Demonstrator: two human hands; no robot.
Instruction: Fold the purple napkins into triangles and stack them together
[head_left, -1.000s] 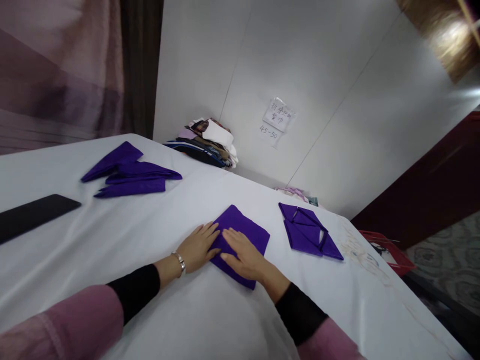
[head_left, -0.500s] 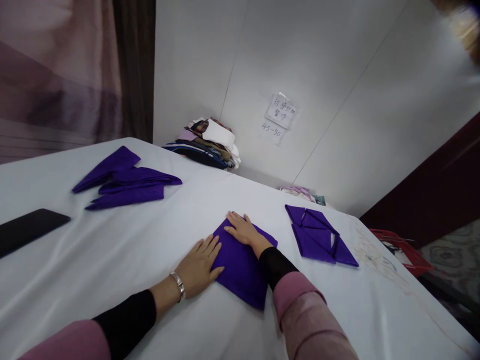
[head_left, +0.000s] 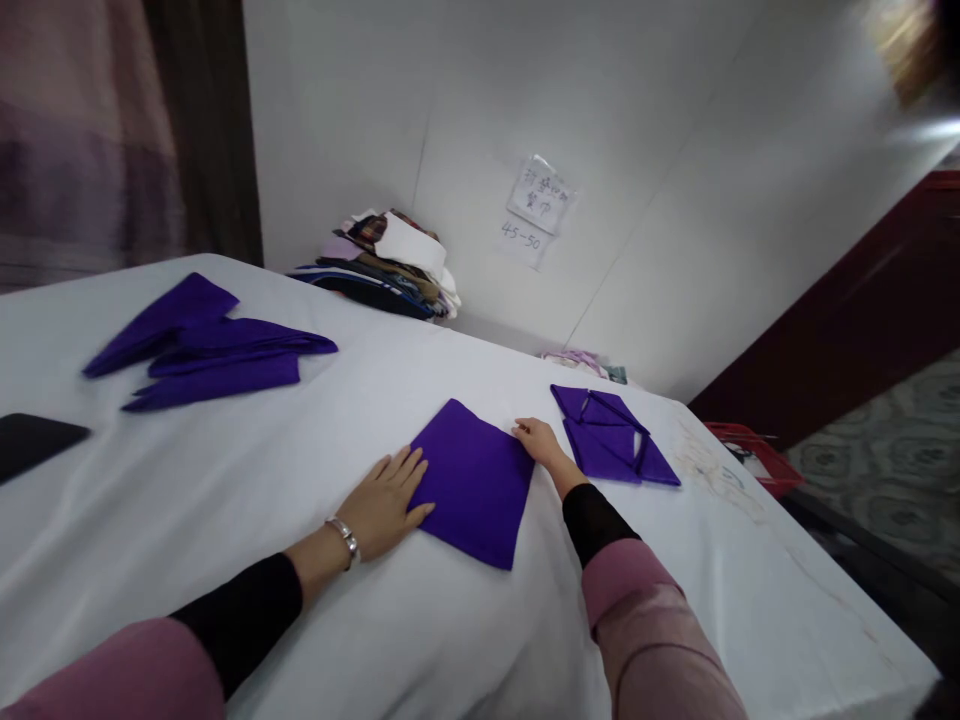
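Note:
A purple cloth napkin (head_left: 472, 485), folded into a flat square, lies on the white-covered table in front of me. My left hand (head_left: 390, 503) rests flat at its left edge, fingers stretched out and thumb apart. At the napkin's right corner, the fingers of my right hand (head_left: 538, 441) are curled together in a pinch. Farther right lies a group of folded purple napkins (head_left: 604, 450), arranged with small gaps between them. Several more purple napkins (head_left: 225, 350) lie loosely bunched at the left.
A black flat object (head_left: 37, 445) lies at the table's left edge. Along the wall sit a pile of folded cloths (head_left: 390, 270) and a smaller cloth heap (head_left: 581, 362). A paper sign (head_left: 538, 195) hangs above. Beyond the table's right edge is a red basket (head_left: 772, 470).
My right hand has moved from the napkin's top to its right corner, uncovering the surface. My left hand stays at the left edge. The view has shifted slightly.

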